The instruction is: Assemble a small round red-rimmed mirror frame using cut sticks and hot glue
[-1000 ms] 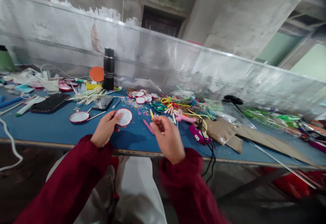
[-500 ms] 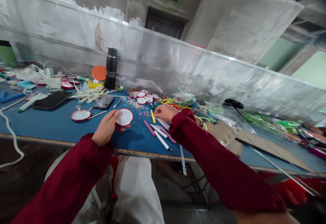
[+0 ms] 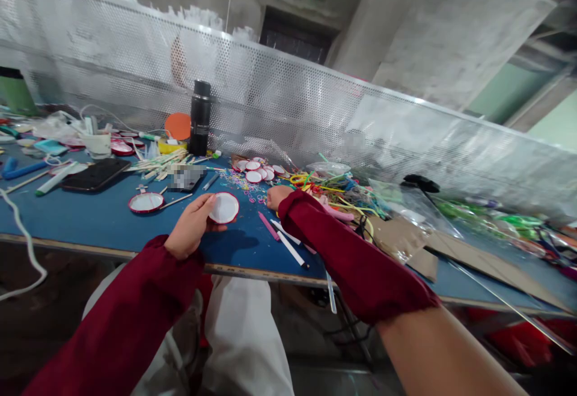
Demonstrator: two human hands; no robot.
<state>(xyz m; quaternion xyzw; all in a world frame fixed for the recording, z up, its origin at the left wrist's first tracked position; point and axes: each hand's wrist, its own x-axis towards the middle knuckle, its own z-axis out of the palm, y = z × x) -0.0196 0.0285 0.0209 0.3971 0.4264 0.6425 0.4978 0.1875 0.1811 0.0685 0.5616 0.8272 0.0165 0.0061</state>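
Observation:
My left hand (image 3: 192,225) grips a round white disc with a red rim (image 3: 225,208), thumb on its face and fingers beneath, a little above the blue table. My right hand (image 3: 276,196) is closed low over the table beside a scatter of small coloured loops (image 3: 249,189). Its fingertips are mostly hidden, so I cannot see what they hold. Just in front of that hand lie a pink pen (image 3: 269,226) and a white pen with a dark tip (image 3: 292,250). Another red-rimmed disc (image 3: 146,202) rests on the table to the left.
Behind the loops is a pile of white discs (image 3: 253,176). Tangled coloured cords (image 3: 351,194) and cardboard (image 3: 401,237) lie to the right. A black bottle (image 3: 200,118), thin sticks (image 3: 160,164) and a phone (image 3: 95,175) are on the left. A perforated metal screen (image 3: 279,92) borders the back.
My right hand has shifted slightly left and its forearm has swung in over the pens. The yellow pen beside it no longer shows. The left hand still holds the disc; the view has turned slightly.

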